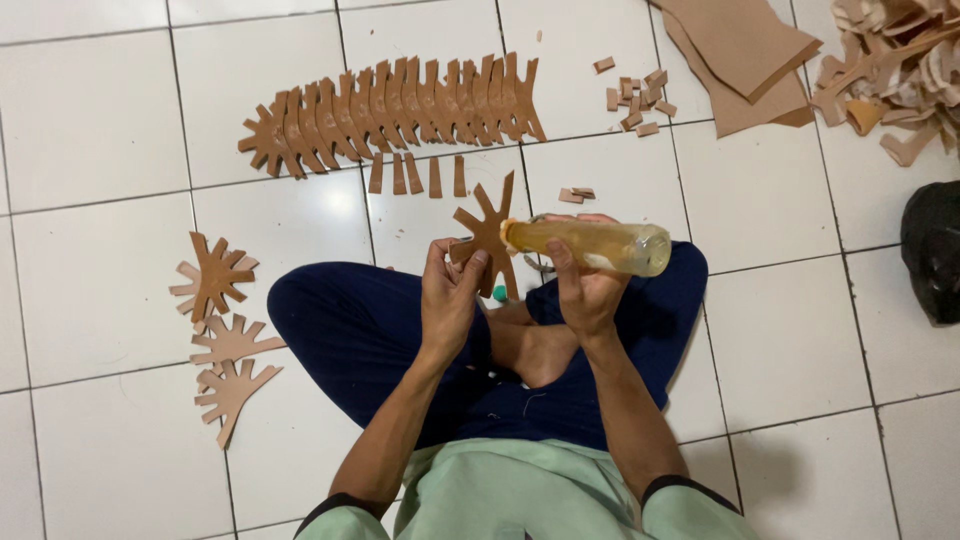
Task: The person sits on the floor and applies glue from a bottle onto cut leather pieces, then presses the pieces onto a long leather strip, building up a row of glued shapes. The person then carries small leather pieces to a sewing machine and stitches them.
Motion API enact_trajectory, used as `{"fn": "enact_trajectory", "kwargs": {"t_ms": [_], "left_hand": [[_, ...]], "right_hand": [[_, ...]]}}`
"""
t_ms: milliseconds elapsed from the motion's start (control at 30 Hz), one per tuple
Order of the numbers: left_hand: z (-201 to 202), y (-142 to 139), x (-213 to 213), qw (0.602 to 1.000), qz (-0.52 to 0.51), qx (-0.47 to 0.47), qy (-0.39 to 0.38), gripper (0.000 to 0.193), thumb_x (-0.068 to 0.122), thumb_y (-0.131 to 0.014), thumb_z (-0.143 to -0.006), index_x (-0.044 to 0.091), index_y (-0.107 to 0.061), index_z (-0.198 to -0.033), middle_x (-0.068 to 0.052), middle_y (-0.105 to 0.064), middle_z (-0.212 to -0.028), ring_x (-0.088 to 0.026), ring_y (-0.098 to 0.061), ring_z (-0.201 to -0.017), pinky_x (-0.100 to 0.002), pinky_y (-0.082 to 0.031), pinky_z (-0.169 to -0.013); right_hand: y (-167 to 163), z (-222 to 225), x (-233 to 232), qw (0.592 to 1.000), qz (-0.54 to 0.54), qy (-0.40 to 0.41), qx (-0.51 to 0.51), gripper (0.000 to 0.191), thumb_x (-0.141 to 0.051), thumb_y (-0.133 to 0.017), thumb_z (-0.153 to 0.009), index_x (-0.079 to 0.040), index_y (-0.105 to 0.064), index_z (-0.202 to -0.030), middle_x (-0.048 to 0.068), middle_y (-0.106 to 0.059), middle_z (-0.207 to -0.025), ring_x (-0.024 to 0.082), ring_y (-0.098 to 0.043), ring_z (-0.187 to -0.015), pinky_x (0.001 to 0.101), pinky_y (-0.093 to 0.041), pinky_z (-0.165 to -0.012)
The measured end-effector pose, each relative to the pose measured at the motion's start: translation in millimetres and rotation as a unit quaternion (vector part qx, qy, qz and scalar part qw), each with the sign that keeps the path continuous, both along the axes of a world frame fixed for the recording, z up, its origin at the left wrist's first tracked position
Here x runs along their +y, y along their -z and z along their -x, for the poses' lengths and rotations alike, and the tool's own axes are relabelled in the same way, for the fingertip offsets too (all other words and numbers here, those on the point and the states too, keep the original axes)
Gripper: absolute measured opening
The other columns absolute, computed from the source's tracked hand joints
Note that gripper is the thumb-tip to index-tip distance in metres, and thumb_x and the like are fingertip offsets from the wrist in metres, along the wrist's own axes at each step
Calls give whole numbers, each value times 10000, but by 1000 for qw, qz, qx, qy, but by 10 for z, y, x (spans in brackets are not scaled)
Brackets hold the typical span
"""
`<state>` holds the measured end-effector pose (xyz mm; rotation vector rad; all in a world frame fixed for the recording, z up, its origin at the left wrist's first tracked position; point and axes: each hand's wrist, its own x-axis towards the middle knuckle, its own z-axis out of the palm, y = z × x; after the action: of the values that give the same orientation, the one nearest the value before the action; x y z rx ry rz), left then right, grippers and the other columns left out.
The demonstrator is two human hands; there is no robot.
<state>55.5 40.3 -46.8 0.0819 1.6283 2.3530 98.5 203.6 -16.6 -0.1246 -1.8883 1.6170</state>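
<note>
1. Left hand (450, 290): grip closed on the lower arms of a brown star-shaped cutout (487, 238), thumb and fingers pinching it flat. The cutout is held upright above the lap.
2. Right hand (585, 285): grip wrapped around a clear bottle (595, 246) of amber liquid, held sideways, its nozzle end touching the cutout near the centre.
3. Handling, judged: the cutout looks thin, light and somewhat flexible, with narrow arms that could bend. It is best held near the hub or by two arms together. The bottle looks smooth, possibly slippery, so a mid-body hold is best.
4. Surroundings: a fanned row of like cutouts (395, 110) lies on the white tiled floor (100, 100) ahead. Three loose cutouts (222, 335) are at the left, with short strips (417, 175) just below the row.
5. Far right: flat brown sheets (740, 55), small offcuts (635, 95), a scrap heap (895, 65) and a dark bag (932, 250).
6. Nothing stands between the hands; the crossed legs (360, 330) lie directly beneath.
</note>
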Motion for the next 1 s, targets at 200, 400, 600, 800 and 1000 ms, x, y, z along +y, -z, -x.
{"fn": "enact_trajectory", "kwargs": {"t_ms": [200, 400, 600, 800, 1000], "left_hand": [[127, -121, -35, 1000, 18, 18, -11, 161, 112, -595, -1041, 38, -484, -1131, -12, -635, -728, -24, -507, -588, -185, -404, -514], [187, -148, -74, 999, 13, 42, -22, 160, 102, -601, -1058, 31, -479, -1133, -3, -608, -733, -25, -500, -609, -195, -413, -545], [271, -61, -130, 997, 18, 32, -68, 186, 101, -610, -1024, 37, -474, -1133, 8, -610, -741, -34, -520, -629, -210, -429, -554], [283, -67, -124, 996, 48, 37, -67, 176, 116, -608, -1026, 43, -474, -1115, -6, -606, -696, -47, -513, -593, -218, -418, -526], [427, 2, -353, 990, 63, 52, -115, 175, 127, -623, -1036, 49, -487, -1116, -6, -616, -743, -54, -529, -635, -221, -415, -541]], "right_hand": [[-137, 127, -5, 999, 16, -42, 16, 447, -177, -743, -998, 54, -478, -1274, 204, -724, -1115, 252, -741, -1063, 350, -643, -932], [-189, 252, -8, 998, 36, -47, 17, 447, -179, -754, -989, 47, -475, -1256, 190, -731, -1110, 237, -742, -1041, 322, -633, -901], [-130, 330, -43, 997, 27, -72, -3, 386, -104, -742, -983, 69, -534, -1258, 196, -728, -1131, 231, -713, -1056, 309, -592, -914], [-140, 395, -20, 996, 71, -42, -12, 364, -127, -734, -953, 47, -550, -1215, 158, -758, -1079, 182, -737, -1012, 284, -614, -881], [85, 461, 24, 995, 22, -54, -76, 335, -143, -739, -979, 68, -601, -1199, 182, -751, -1080, 227, -722, -981, 314, -608, -845]]}}
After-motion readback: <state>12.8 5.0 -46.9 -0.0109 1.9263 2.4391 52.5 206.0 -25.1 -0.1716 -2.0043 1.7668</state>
